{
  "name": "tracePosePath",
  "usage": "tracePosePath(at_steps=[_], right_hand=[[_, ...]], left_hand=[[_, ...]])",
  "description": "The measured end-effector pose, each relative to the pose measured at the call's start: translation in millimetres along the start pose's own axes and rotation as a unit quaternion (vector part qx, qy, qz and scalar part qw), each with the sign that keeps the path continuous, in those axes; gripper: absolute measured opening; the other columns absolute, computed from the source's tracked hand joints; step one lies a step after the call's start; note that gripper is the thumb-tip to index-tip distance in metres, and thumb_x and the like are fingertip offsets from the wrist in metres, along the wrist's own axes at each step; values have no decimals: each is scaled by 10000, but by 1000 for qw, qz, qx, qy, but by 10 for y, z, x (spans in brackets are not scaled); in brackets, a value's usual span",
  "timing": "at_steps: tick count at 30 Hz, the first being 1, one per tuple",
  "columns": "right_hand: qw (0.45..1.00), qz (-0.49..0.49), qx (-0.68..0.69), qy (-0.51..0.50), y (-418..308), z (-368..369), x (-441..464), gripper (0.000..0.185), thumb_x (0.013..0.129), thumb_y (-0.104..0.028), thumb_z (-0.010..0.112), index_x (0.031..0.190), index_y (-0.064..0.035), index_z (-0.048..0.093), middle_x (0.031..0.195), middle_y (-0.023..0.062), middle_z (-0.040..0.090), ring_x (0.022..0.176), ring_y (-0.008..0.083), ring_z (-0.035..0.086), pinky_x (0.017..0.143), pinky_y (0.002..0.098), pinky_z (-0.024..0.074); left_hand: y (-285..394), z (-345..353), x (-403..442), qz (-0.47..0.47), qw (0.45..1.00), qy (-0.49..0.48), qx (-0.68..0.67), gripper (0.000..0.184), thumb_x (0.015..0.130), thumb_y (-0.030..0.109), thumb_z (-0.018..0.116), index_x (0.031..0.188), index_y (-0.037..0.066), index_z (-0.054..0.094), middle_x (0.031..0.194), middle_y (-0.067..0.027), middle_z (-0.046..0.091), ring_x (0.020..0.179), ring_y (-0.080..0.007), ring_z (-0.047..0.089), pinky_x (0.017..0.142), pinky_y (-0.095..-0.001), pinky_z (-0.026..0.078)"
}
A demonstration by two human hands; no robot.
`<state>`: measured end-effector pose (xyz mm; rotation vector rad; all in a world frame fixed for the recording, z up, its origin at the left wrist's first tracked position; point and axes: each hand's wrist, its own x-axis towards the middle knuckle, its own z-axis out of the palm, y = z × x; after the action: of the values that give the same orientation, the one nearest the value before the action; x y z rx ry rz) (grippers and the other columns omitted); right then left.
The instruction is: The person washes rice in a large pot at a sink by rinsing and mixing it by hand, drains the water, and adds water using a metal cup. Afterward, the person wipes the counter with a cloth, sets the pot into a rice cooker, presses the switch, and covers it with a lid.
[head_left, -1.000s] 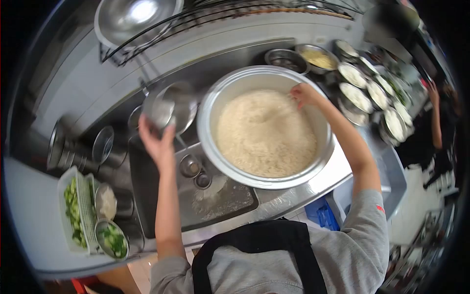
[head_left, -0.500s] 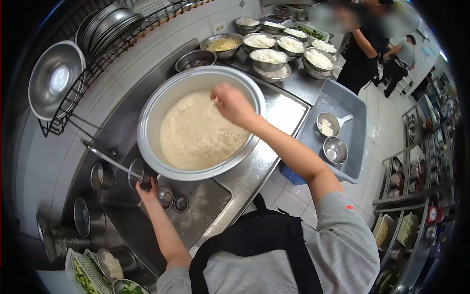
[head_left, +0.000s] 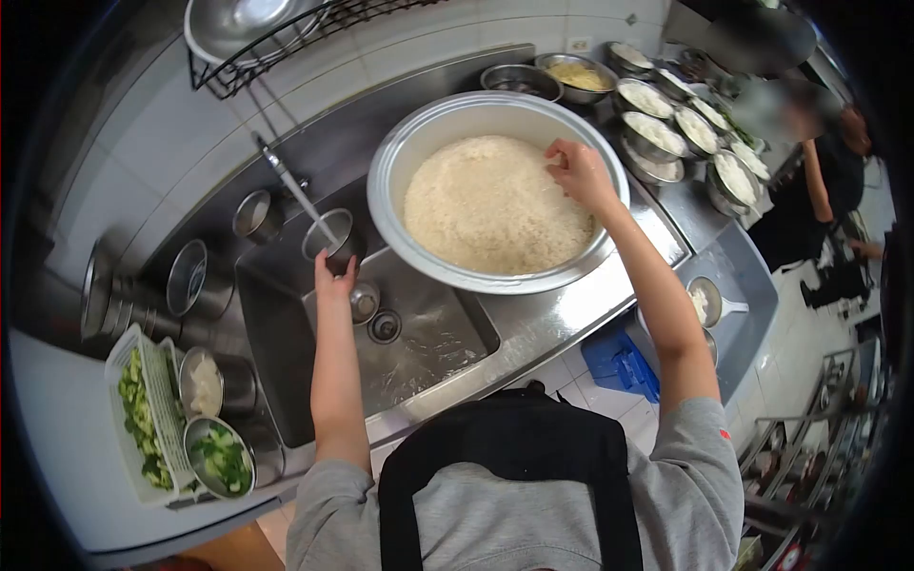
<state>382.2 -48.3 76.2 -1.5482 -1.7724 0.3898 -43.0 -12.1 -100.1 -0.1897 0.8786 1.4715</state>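
Observation:
My left hand (head_left: 335, 271) grips a round steel container (head_left: 340, 229) from below, at the sink. The faucet's long spout (head_left: 297, 188) reaches down into the container's mouth. My right hand (head_left: 578, 176) is over the right side of a large, wide metal pot (head_left: 383, 224). Its fingers are bent and a little apart, and nothing shows in them. Pale rice (head_left: 495, 205) fills much of this pot, which stands at the sink's right edge, partly over the basin.
Several bowls of white rice (head_left: 653, 136) stand at the back right. A grey-blue tub (head_left: 752, 324) holds a ladle-like scoop (head_left: 705, 303). Left are a basket (head_left: 171, 414) of cut greens and a bowl of greens (head_left: 227, 462). Another person (head_left: 809, 195) stands at the right.
My view has swung, so everything sits differently in the picture. My right hand has moved from mid-pot to the pot's right side and its fingers have loosened. My left hand still holds the container.

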Motion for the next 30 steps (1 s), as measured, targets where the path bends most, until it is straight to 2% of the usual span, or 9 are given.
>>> tracePosePath(at_steps=[1,2,5,7,10,19,23,25,30], right_hand=[[998,5,-16,-68,72,14,6,320,620,-50,647,921,4,552,678,138,575,522,207,570,508,284,468],[967,-212,-79,-113,268,59,11,351,614,-44,647,950,-4,554,728,151,586,585,219,584,548,290,472],[910,-374,-133,-117,503,155,-4,425,603,-35,653,1016,-19,552,867,182,595,748,248,595,648,306,471],[998,-59,0,-15,502,59,20,318,640,-29,611,952,-4,557,719,122,604,630,199,602,597,299,486],[994,103,-19,-14,574,85,-8,286,668,-69,621,931,28,568,688,168,596,622,253,595,586,303,460],[983,42,-125,128,565,74,24,340,740,-376,552,732,-42,618,587,151,578,597,325,567,572,394,432],[968,4,-198,152,741,134,54,263,711,-248,585,883,-49,581,893,148,566,835,280,543,689,371,436],[955,-51,-224,187,899,111,111,480,675,-217,607,1074,9,465,1138,178,434,1063,321,409,881,388,353],[907,13,-408,102,1194,-128,260,729,657,-318,630,1205,52,322,1292,185,290,1212,325,246,943,471,262]], left_hand=[[-7,16,-84,15,999,-26,12,463,648,244,655,1027,78,446,1078,-136,404,1018,-348,370,840,-422,430],[7,12,-81,20,999,-26,18,456,650,243,653,1019,77,445,1072,-138,406,1013,-348,372,839,-424,430],[31,34,-136,52,998,-15,7,466,646,225,658,1025,65,439,1084,-149,390,1016,-359,361,835,-428,433],[53,56,-151,28,999,37,-3,492,642,207,664,1046,55,428,1116,-154,358,1028,-377,342,839,-433,431],[80,32,-178,21,999,43,-19,524,636,180,671,1071,44,412,1159,-171,307,1072,-420,287,860,-444,421],[35,-176,67,24,999,38,-24,520,656,162,656,1090,19,408,1198,-172,324,1121,-431,258,878,-449,411],[-44,-139,-9,47,998,21,23,433,678,191,624,1055,72,447,1113,-104,443,1065,-330,380,904,-465,360],[-50,-180,83,36,998,22,43,441,681,222,615,1060,74,444,1123,-109,440,1082,-316,369,918,-457,339],[-124,-99,-102,25,999,43,-9,660,636,164,676,1177,23,327,1273,-153,227,1166,-491,103,834,-447,457]])
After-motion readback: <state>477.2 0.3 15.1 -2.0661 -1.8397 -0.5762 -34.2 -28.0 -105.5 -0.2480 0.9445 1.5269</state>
